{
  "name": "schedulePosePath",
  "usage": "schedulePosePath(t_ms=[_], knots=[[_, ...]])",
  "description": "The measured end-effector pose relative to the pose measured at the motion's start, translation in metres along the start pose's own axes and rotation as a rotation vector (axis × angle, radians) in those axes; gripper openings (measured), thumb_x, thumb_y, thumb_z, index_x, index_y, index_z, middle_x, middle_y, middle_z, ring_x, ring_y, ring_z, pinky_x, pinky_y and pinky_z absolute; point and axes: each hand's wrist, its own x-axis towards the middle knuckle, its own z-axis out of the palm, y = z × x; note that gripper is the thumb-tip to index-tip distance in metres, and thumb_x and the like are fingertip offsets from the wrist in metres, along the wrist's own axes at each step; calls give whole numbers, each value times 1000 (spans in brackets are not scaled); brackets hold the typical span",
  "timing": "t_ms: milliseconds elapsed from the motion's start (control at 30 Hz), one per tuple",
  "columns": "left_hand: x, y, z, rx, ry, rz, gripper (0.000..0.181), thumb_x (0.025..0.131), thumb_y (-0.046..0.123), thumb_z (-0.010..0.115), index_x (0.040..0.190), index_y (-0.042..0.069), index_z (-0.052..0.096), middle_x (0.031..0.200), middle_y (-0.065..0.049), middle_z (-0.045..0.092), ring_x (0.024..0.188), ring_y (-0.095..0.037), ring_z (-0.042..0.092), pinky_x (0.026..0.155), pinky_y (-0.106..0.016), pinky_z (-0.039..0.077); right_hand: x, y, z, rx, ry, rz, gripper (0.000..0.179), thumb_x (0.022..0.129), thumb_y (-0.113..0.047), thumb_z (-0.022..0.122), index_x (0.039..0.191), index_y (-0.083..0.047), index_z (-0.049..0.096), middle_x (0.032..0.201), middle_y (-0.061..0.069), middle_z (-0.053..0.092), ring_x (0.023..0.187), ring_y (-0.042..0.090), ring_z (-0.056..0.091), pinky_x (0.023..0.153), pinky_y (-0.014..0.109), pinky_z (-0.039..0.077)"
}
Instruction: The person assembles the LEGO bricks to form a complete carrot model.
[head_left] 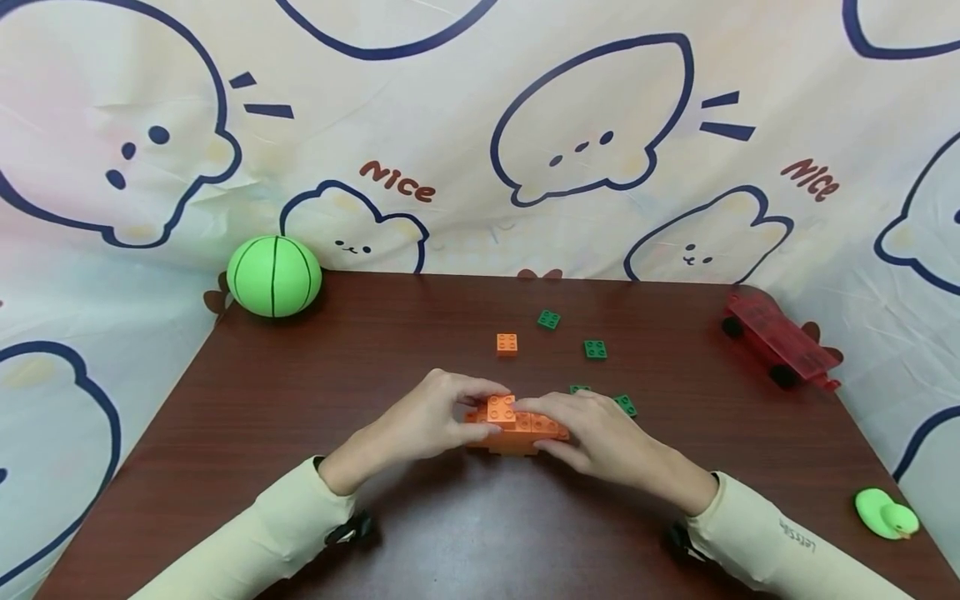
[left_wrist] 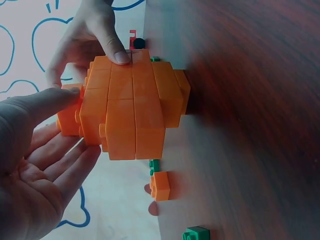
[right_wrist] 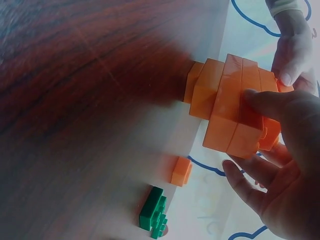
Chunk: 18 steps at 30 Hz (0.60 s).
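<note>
At the far left, a green ball (head_left: 274, 277) with black curved seams sits at the table's back corner, smooth and matte. Toward the middle, the left hand's (head_left: 431, 421) grip pinches a small square orange plastic block (head_left: 501, 409) on top of a stepped orange plastic brick build (head_left: 517, 440). The build, at the table's middle, is smooth-sided, with rounded studs above, widest partway up and narrowing in tiers below. Behind it lies a loose orange studded block (head_left: 507, 344), then four flat-sided green studded blocks (head_left: 596, 349), scattered. The right hand's (head_left: 603, 437) grip clamps the build's right side, thumb on the near face. Farther right stand a translucent red toy car (head_left: 783, 337) with black wheels and, near the edge, a rounded lime-green toy duck (head_left: 885, 512).

The table (head_left: 375, 333) is dark reddish-brown, wood-grained, softly shiny. Around it hangs pale, creased cloth (head_left: 465, 125) printed with dark-blue cartoon outlines and "Nice" in reddish brown.
</note>
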Motion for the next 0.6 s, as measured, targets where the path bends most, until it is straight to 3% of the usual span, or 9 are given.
schedulePosePath(t_ms=[200,600], knots=[[1,-5,0,-19,11,30,40,91,23,81,129,13,72,121,0,76,100,-6,71,89,-29,60,0,0,-1,8,-6,8,60,86,-23,86,140,-25,60,126,-12,71,103,4,70,82,30,57],[2,-5,2,-55,-1,-16,34,92,22,79,125,17,74,118,3,77,99,-6,70,92,-31,60,1,1,-1,22,-9,5,57,84,-21,87,136,-22,64,127,-10,72,104,3,70,81,28,56]])
